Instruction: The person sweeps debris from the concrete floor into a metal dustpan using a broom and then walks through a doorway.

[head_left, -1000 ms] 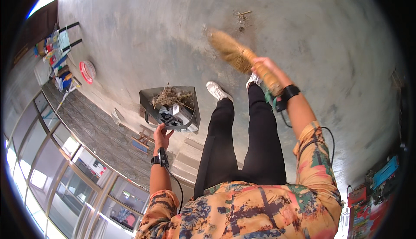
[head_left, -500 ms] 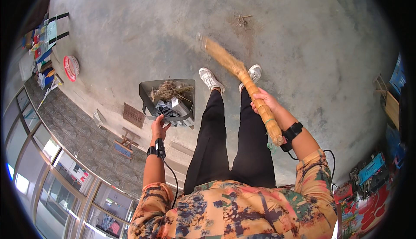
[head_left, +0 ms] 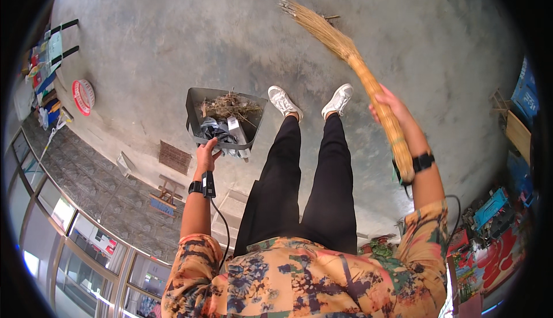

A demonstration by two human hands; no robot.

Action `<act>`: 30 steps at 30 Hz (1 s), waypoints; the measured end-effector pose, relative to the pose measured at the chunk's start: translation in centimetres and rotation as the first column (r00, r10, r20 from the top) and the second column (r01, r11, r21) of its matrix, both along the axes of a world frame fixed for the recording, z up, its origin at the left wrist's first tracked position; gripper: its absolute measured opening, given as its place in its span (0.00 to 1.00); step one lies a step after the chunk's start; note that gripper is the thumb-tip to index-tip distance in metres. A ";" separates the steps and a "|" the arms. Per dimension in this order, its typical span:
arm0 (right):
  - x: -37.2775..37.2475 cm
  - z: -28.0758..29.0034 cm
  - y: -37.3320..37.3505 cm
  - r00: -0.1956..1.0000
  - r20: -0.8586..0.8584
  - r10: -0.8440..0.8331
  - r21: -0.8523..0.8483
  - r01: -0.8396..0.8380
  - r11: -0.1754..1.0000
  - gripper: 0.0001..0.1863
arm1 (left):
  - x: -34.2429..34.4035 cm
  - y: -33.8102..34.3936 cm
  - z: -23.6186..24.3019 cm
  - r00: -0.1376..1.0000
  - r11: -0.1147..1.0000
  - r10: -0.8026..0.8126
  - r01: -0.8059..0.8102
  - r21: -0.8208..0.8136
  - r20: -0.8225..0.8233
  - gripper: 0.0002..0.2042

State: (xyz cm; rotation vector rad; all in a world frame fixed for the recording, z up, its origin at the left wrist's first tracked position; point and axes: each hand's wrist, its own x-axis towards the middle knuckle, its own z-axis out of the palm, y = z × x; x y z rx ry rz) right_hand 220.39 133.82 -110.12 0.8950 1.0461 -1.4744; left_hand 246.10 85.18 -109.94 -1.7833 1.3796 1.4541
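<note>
My right hand [head_left: 391, 109] is wrapped round the thick handle of a straw broom [head_left: 368, 79]. The broom's bristles reach forward and left over the concrete floor, and some twigs [head_left: 332, 16] show just beside them. At my left, a dark dustpan [head_left: 261, 123] with high sides holds dry twigs and grass [head_left: 230, 106], crumpled grey plastic [head_left: 216, 131] and a small white box [head_left: 234, 124]. My left hand [head_left: 207, 154] grips the dustpan by its near edge, with the fingers partly hidden behind it.
My white shoes [head_left: 337, 100] stand between dustpan and broom. A red and white basket [head_left: 83, 97] sits farther left. Near the house wall are a brown mat [head_left: 174, 156] and a small wooden stool [head_left: 167, 194]. A wooden board [head_left: 518, 137] leans at the right edge.
The broom has swung forward and to the right, away from my feet, with its bristles now by the twigs. My left hand still holds the dustpan, which has tilted a little.
</note>
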 end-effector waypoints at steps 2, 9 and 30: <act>2.9 2.9 1.8 0.997 0.009 -0.077 0.040 0.076 0.996 0.29 | 0.0 -0.4 -0.4 1.000 1.000 -0.022 0.022 -0.004 0.003 0.16; 16.8 1.9 4.5 0.460 0.389 -0.798 0.222 0.794 0.566 0.17 | -0.5 -1.1 -0.7 0.989 0.991 -0.136 0.136 0.008 0.056 0.20; 0.4 -4.3 -26.0 0.527 0.189 -0.828 -0.107 0.850 0.516 0.13 | -2.3 -1.6 -3.8 0.614 0.615 -0.783 0.788 -0.023 0.100 0.26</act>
